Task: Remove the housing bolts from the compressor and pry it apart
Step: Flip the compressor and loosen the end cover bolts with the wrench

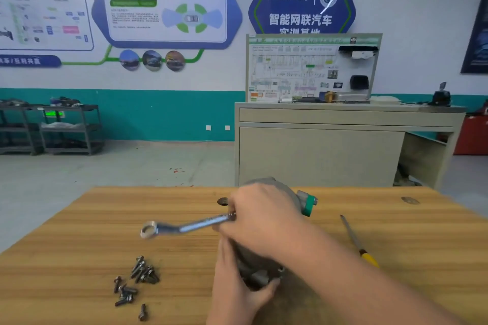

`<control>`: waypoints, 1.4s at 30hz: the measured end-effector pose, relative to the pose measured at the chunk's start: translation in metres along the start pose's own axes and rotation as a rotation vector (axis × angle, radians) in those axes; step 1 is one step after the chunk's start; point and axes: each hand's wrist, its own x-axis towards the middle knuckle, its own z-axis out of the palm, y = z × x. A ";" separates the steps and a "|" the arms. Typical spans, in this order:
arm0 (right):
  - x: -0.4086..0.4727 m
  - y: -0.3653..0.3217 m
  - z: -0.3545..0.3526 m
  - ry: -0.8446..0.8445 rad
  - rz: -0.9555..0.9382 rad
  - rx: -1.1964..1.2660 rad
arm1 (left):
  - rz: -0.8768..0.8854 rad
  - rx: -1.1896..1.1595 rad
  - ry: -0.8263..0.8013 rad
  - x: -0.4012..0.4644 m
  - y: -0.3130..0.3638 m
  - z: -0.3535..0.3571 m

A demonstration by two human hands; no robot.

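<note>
Wooden tabletop fills the lower half of my view, its grain running left to right, and everything I work on sits on it. Grey metal, the compressor lies near the middle of the table, largely hidden under my arms; a green-tipped fitting sticks out of its far right side. My right hand lies across the top of the compressor with its fingers curled round the handle end of a chrome ring spanner, whose shaft points out to the left and whose ring end hangs above the bare wood, clear of the housing. My left hand comes up from below and grips the near end of the compressor, thumb hooked round its lower right edge, fingers wrapped on the left side. To the right, apart from the compressor, a screwdriver with a yellow handle lies at a slant, handle toward me. Left of my left hand, a loose pile of dark bolts rests on the wood, with a few more scattered just below it and one lying alone nearest me. A small dark ring-shaped part sits beyond the spanner, just beside my right knuckles.
</note>
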 end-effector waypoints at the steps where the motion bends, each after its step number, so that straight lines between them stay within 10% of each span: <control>1: -0.012 0.000 0.005 0.065 -0.020 0.016 | -0.004 -0.059 0.043 -0.002 0.001 -0.002; 5: -0.047 0.012 0.023 0.313 -0.053 0.083 | 0.220 0.018 0.332 0.015 0.021 -0.016; 10: -0.068 0.028 0.047 0.627 -0.111 0.248 | 0.559 0.490 -0.221 0.050 0.079 -0.043; 13: -0.070 0.039 0.053 0.656 -0.111 0.336 | 0.646 0.554 -0.226 0.057 0.090 -0.044; 27: -0.079 0.060 0.052 0.706 -0.128 0.981 | 0.320 0.272 -0.021 0.054 0.112 -0.024; 30: -0.081 0.086 0.065 0.876 0.009 0.766 | 0.251 0.300 0.017 0.047 0.110 -0.025; 37: -0.091 0.199 0.130 -0.059 0.295 0.287 | 0.161 0.367 0.021 0.039 0.105 -0.029; 42: -0.094 0.220 0.158 -0.250 0.433 0.069 | 0.166 0.357 0.029 0.039 0.103 -0.030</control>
